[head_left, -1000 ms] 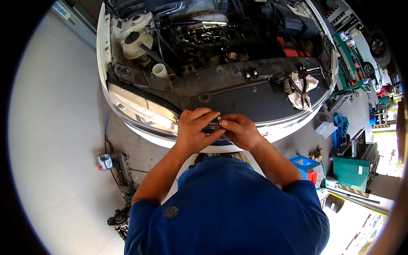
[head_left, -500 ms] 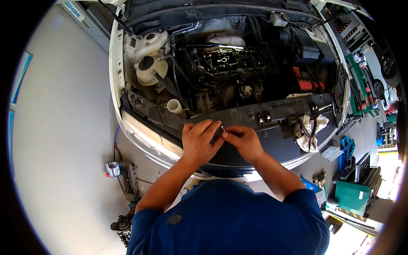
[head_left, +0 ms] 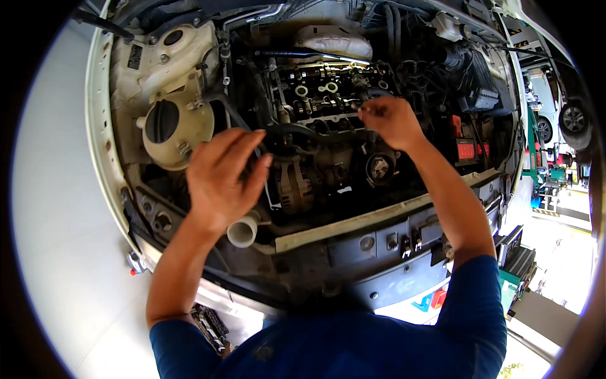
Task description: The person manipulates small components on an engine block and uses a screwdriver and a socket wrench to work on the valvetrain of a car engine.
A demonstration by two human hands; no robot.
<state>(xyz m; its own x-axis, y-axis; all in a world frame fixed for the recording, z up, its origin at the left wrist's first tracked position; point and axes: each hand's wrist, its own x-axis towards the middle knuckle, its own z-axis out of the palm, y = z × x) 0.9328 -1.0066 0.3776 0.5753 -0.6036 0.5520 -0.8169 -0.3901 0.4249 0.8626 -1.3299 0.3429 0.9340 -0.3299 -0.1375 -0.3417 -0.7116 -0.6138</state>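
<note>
My right hand reaches over the open engine's cylinder head, its fingers drawn together at the right part of the exposed valve gear. What they pinch is too small and dark to make out. My left hand hangs with fingers apart and nothing seen in it, between the cream coolant tank with a black cap and the engine. Below the left wrist stands a white filler neck. A long dark bar lies along the head's far side, before a metal heat shield.
A red-fronted battery and a black airbox sit on the right of the engine bay. Hoses and an alternator lie in front of the head. The front crossmember runs between my body and the engine.
Both hands were together over the front panel, holding a small metal piece. They have since parted and moved forward, the right to the cylinder head, the left beside the coolant tank. My view has moved closer.
</note>
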